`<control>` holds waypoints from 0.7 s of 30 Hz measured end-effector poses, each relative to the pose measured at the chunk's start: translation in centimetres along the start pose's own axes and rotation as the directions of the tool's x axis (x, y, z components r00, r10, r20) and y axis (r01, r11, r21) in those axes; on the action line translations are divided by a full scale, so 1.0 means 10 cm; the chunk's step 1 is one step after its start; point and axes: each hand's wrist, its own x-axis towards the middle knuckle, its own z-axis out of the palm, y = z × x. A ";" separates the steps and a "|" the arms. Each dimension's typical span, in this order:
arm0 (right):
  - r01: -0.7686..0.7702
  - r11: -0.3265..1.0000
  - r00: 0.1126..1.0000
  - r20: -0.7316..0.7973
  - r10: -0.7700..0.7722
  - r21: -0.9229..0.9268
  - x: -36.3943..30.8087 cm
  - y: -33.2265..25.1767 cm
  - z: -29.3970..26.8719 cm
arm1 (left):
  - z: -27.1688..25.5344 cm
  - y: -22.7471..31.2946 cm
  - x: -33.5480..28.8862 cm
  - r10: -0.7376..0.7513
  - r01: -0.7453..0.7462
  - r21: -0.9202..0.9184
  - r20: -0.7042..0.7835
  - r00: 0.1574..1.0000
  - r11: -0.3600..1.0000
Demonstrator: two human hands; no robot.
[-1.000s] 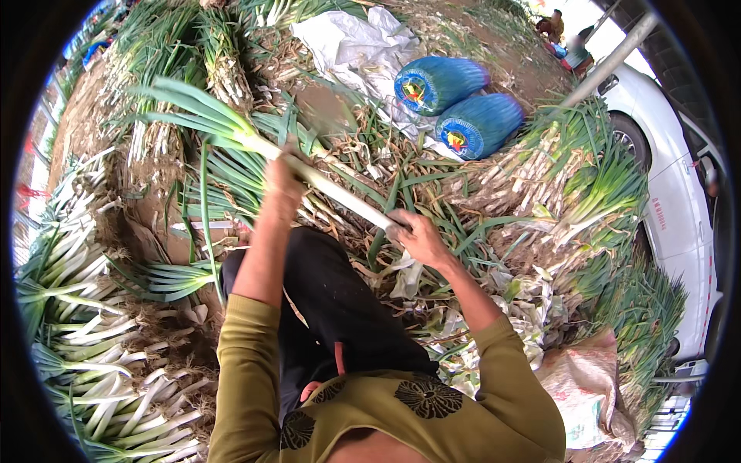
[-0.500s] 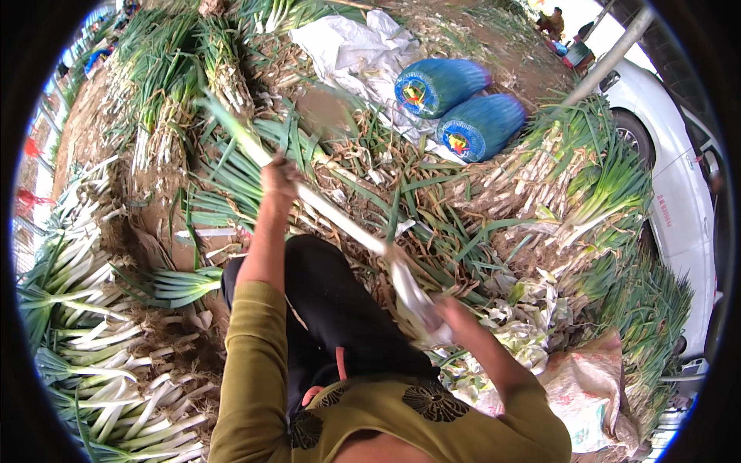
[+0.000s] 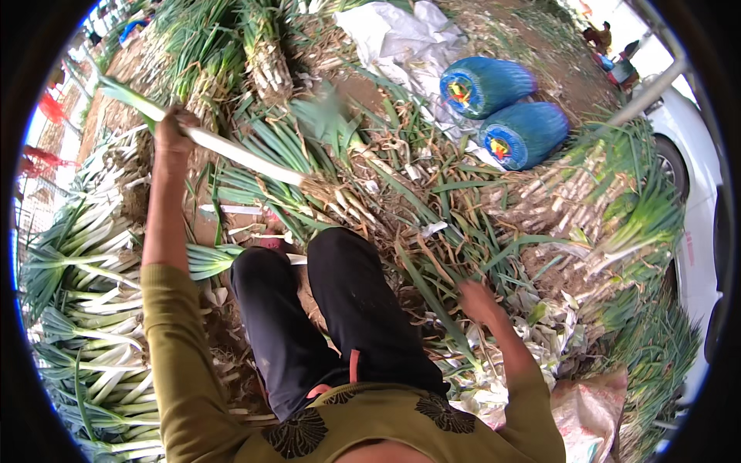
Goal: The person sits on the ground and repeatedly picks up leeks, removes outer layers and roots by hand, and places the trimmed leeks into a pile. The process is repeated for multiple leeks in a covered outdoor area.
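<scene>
white sheet, upper centre | two blue rolls, upper right | grey pole, upper right | white car, right edge | pinkish sack, lower right | red scraps, upper left

Your left hand covers part of the leek. Your right hand is blurred; you cannot tell if it touches the leaves. Your right sleeve hides part of the sack. The rim crops the pile at the ground's left edge and the car at its right. Distant people are too small to make out.
</scene>
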 end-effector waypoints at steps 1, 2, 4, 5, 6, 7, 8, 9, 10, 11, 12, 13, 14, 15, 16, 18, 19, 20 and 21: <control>0.046 0.996 0.998 0.051 -0.042 -0.073 0.36 -0.27 -0.15 | -0.35 0.32 0.14 0.034 -0.031 -0.051 0.051 0.998 0.998; 0.082 0.986 0.992 0.105 -0.067 -0.143 0.68 -0.44 -0.28 | -0.52 0.47 0.13 0.042 -0.034 -0.117 0.065 0.997 0.993; 0.127 0.983 0.985 0.136 -0.109 -0.136 1.35 -0.55 -0.28 | -0.79 0.55 0.00 0.172 -0.173 -0.081 -0.012 0.985 0.982; 0.145 0.982 0.984 0.120 -0.130 -0.123 1.65 -0.60 -0.25 | -1.14 0.50 -0.01 0.211 -0.211 0.006 -0.042 0.977 0.978; 0.156 0.982 0.984 0.104 -0.145 -0.108 1.94 -0.64 -0.21 | -1.49 0.38 -0.02 0.244 -0.238 0.093 -0.067 0.967 0.967; 0.082 0.991 0.991 0.115 -0.070 -0.103 2.20 -0.59 -0.19 | -1.43 0.00 -0.13 0.209 -0.181 0.131 -0.244 0.947 0.975; 0.011 0.995 0.992 0.128 0.002 -0.099 2.46 -0.55 -0.16 | -1.37 -0.37 -0.31 0.178 -0.120 0.162 -0.415 0.892 0.979; -0.002 0.997 0.990 0.141 0.013 -0.075 2.75 -0.61 -0.11 | -2.01 -0.61 -0.39 0.169 -0.057 0.312 -0.346 0.923 0.948; -0.051 0.997 0.986 0.153 0.059 -0.057 3.00 -0.54 -0.05 | -2.13 -1.02 -0.59 0.002 0.154 0.334 -0.422 0.907 0.930; -0.046 0.997 0.994 0.094 0.052 -0.058 3.29 -0.36 0.10 | -2.20 -1.38 -0.78 -0.122 0.352 0.410 -0.490 0.863 0.841; 0.002 0.998 0.999 0.052 0.001 -0.057 3.61 -0.38 0.33 | -3.24 -1.79 -0.98 -0.220 0.369 0.374 -0.384 0.897 0.851; -0.053 0.998 0.995 0.078 0.056 -0.036 3.76 -0.57 0.37 | -3.63 -2.21 -1.23 -0.409 0.483 0.015 -0.509 0.757 0.876; -0.168 0.985 0.984 0.063 0.170 -0.026 3.81 -0.56 0.23 | -3.53 -2.57 -1.34 -0.262 0.490 0.356 -0.527 0.809 0.796; -0.197 0.978 0.979 0.037 0.200 -0.072 3.94 -0.51 0.27 | -3.53 -2.67 -1.38 -0.223 0.513 0.486 -0.535 0.815 0.707; -0.230 0.966 0.972 0.011 0.233 -0.118 4.06 -0.44 0.30 | -3.50 -2.79 -1.40 -0.188 0.532 0.601 -0.540 0.820 0.597; -0.297 0.941 0.953 0.017 0.304 -0.162 4.27 -0.32 0.42 | -3.55 -2.75 -1.28 -0.347 0.696 0.475 -0.627 0.697 0.539; -0.299 0.934 0.952 0.002 0.305 -0.196 4.31 -0.35 0.46 | -3.60 -2.71 -1.28 -0.414 0.708 0.497 -0.580 0.701 0.502; -0.312 0.923 0.949 -0.029 0.313 -0.226 4.34 -0.36 0.46 | -3.57 -2.68 -1.24 -0.418 0.728 0.522 -0.598 0.684 0.445; -0.349 0.913 0.937 -0.039 0.348 -0.210 4.36 -0.39 0.50 | -3.53 -2.63 -1.23 -0.421 0.743 0.546 -0.612 0.670 0.387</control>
